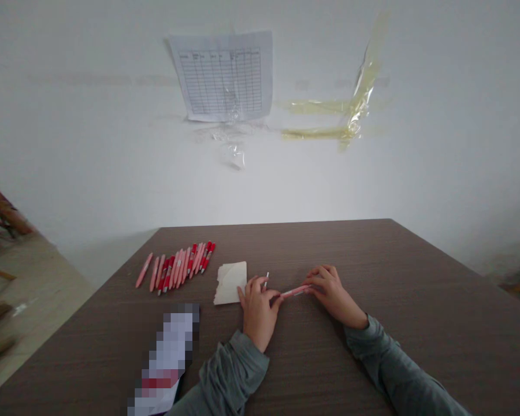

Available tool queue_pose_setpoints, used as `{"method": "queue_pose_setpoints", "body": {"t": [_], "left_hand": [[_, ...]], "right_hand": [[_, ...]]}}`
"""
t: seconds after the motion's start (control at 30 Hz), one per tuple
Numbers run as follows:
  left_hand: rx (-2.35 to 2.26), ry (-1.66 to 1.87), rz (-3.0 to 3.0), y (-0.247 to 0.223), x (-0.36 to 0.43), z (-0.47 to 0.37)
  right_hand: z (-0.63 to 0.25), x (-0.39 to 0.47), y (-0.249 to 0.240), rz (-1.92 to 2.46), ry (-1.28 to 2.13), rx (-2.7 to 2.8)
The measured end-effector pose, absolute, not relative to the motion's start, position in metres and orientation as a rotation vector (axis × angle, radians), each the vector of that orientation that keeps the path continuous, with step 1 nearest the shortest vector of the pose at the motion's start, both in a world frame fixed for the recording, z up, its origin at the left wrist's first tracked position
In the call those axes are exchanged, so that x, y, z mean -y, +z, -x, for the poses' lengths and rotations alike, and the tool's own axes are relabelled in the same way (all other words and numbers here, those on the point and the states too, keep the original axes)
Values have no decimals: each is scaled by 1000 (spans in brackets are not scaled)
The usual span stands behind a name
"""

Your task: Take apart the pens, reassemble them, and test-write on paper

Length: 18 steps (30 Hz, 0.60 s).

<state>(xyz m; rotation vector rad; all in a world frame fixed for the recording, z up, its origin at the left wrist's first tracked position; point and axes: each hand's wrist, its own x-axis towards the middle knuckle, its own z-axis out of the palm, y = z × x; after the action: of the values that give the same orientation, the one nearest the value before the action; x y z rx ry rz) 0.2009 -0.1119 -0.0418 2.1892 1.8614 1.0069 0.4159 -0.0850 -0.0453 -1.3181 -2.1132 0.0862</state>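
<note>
A pink pen [295,291] lies between my two hands, slightly tilted up to the right. My left hand [260,309] pinches its left end between thumb and finger. On its right end, the fingers of my right hand [331,292] are closed. A thin white stick-like piece [267,279] shows just beyond my left fingers; whether they touch it I cannot tell. Beside my left hand is a cream paper piece [231,283] with a torn left edge. Several pink and red pens [177,268] are laid side by side at the back left of the table.
The dark wooden table [398,346] meets a white wall with a taped printed sheet [225,75] and yellowed tape strips [318,133]. A blurred-out packet [167,358] lies at the front left, near my left sleeve. Wooden items stand on the floor at far left.
</note>
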Motion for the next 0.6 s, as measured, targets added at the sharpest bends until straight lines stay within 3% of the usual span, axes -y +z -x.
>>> {"method": "queue_pose_setpoints", "body": {"t": [0.6], "left_hand": [[-1906, 896, -2208, -45, 111, -201]], "right_hand": [[-415, 86, -42, 1220, 118, 2098]]}}
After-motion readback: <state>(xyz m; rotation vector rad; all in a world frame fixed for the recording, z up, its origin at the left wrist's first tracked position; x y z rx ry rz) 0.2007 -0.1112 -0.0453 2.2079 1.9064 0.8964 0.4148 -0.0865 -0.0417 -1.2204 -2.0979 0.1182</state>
